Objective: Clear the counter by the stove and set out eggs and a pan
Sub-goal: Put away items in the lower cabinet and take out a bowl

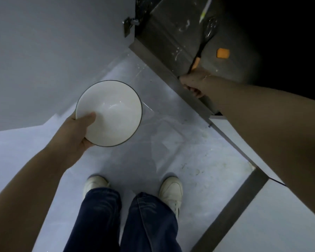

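Note:
My left hand (75, 131) holds a white bowl (115, 115) with a dark rim, thumb inside the rim, above the pale floor. My right hand (194, 83) reaches to the front ledge of an open low cabinet (164, 70), fingers curled at the ledge. A black whisk (209, 30) with an orange band on its handle lies inside the cabinet. Its handle end runs into my right hand, which appears to grip it. No eggs, pan or stove are in view.
The grey cabinet door (62, 42) stands open to the left, with its hinge (129, 24) at the top. An orange block (223, 53) lies deeper in the dark cabinet. A closed white cabinet front (273, 215) is at the right. My legs and white shoes (171, 188) stand on the floor.

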`<state>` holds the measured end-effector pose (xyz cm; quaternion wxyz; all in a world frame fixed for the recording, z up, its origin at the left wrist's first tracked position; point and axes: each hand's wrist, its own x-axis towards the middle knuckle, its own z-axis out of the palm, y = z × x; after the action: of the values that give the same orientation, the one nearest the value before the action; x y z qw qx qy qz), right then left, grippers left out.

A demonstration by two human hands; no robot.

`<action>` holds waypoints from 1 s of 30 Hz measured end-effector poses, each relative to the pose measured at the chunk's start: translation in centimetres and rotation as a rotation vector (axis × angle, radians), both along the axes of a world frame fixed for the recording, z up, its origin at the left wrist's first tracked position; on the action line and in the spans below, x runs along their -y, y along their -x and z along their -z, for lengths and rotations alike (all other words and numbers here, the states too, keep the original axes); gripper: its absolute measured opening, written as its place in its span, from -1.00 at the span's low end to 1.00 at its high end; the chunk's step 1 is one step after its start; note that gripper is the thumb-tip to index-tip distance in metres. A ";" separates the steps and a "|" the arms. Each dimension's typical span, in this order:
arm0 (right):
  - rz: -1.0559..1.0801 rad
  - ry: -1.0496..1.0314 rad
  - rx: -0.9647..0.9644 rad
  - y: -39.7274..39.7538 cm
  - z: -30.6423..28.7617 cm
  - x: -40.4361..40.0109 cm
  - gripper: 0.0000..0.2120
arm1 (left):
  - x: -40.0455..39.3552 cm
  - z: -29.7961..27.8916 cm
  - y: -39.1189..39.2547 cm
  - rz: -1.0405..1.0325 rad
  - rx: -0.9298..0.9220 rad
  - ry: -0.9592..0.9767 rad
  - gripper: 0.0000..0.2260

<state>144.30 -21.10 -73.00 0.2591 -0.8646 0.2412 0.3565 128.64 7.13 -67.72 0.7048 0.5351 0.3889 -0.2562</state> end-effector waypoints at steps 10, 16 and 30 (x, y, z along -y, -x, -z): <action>0.212 -0.146 0.118 14.0 -14.4 0.6 -0.60 | 2.9 -13.2 6.5 -0.129 -0.079 0.017 -0.74; 0.077 -0.199 0.226 21.6 -30.5 0.0 -0.69 | 5.0 -25.9 7.9 -0.199 -0.082 0.014 -0.72; 0.656 -0.617 0.448 23.4 -59.6 -4.7 -0.67 | -0.6 -56.6 9.8 -0.282 0.079 0.035 -0.68</action>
<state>120.86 -16.36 -13.38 0.6466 -0.6817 0.3219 0.1169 118.87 7.77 -11.15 0.7577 0.4725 0.4278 -0.1402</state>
